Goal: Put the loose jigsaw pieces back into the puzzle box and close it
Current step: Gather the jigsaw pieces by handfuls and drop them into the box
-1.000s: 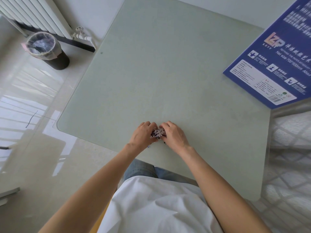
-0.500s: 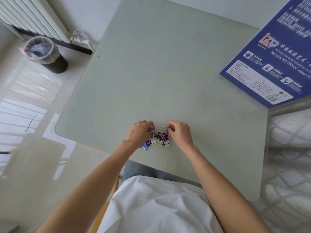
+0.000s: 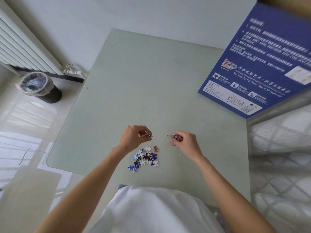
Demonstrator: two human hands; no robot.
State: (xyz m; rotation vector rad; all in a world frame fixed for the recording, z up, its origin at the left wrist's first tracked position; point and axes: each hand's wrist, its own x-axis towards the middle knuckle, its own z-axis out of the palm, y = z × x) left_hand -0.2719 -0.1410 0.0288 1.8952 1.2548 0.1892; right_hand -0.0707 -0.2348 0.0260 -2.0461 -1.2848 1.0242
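Room: pale floor, a radiator (image 3: pixel 25 46) along the wall on the left, a lined bin (image 3: pixel 39 87) below it.
Table: a pale green tabletop (image 3: pixel 143 84) with rounded corners.
Box: the blue box (image 3: pixel 259 64) lies at the far right corner, printed side up, reaching past the right edge.
Pile: loose pieces (image 3: pixel 145 158) lie in a small cluster near the near edge, between the two forearms.
Left hand: the left hand (image 3: pixel 134 137) is raised just beyond the pile, fingers curled, pinching a few pieces.
Right hand: the right hand (image 3: pixel 185 142) is apart from the left, fingers curled round a few more pieces.
Person: white top (image 3: pixel 151 211) at the near edge.
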